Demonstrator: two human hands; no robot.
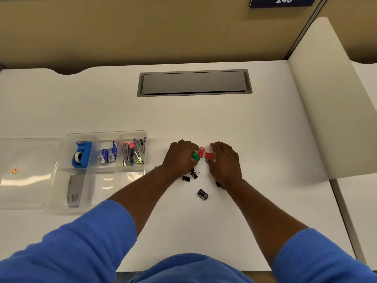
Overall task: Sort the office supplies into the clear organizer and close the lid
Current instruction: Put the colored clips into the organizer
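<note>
Green clip (196,156) in L hand (179,158).

White desk (204,115) with grey cable hatch (194,82), beige partition wall (142,31), white side divider (326,99), navy number sign (283,1)

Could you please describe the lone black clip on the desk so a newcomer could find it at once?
On the white desk, look right of the clear organizer. The black clip lies nearer the person than the left hand and right hand. Unlike the smaller black clips clustered beyond it, it lies alone and looks larger.
</note>
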